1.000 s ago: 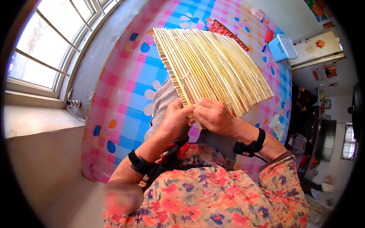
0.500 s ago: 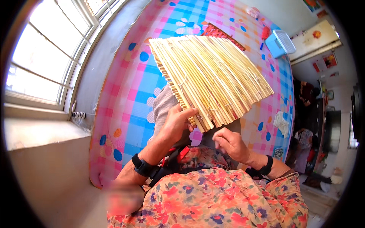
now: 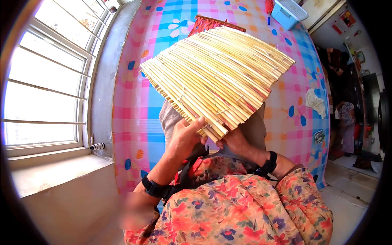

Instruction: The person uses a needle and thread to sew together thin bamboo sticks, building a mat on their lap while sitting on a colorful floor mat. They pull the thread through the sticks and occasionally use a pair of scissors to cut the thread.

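Observation:
A mat of pale yellow reed sticks (image 3: pixel 216 77), tied side by side with thread, lies tilted above my lap. My left hand (image 3: pixel 184 136) is closed on its near corner, with the thumb on top and fingers beneath. Under the near edge, next to the left hand, is my right hand (image 3: pixel 239 145); the mat's stick ends hide most of its fingers, so its grip cannot be made out. Small thread knots (image 3: pixel 241 98) and a few reddish sticks show along the mat's right part.
A checked, flowered floor sheet (image 3: pixel 134 102) spreads around me. Beyond the mat lies a red woven piece (image 3: pixel 208 24). A blue lidded box (image 3: pixel 288 14) and a white cloth (image 3: pixel 315 102) are to the right. A barred window (image 3: pixel 49 90) stands left. Other people are at far right.
The mat has swung, its left far corner coming nearer and leftward. My right hand has moved from beside the mat to beneath its near edge. My left hand keeps its hold.

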The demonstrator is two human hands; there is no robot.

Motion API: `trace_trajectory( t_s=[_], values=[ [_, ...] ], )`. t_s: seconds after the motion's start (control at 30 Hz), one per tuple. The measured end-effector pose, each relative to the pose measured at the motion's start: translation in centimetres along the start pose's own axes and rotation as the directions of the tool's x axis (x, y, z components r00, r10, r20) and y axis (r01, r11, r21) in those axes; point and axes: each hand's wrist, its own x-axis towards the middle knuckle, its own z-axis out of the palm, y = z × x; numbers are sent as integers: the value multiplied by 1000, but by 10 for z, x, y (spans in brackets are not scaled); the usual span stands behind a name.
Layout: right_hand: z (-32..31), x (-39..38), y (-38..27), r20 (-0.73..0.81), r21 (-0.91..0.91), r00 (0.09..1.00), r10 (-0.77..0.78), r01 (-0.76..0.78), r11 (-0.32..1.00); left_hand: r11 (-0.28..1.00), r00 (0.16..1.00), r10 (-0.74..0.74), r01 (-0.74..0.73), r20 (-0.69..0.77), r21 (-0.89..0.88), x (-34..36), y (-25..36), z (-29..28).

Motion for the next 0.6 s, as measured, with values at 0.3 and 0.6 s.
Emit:
trace_trajectory(
  t_s=[0.3, 0.6],
  values=[
    [-2, 1, 4, 18, -1, 1000, -3, 3, 1000, 999, 995, 38, -37, -91, 9, -3, 0, 18],
    [-4, 8, -2, 32, -2, 998, 61, -61, 998, 996, 986, 87, -81, -140, 45, 0, -9, 18]
  ],
)
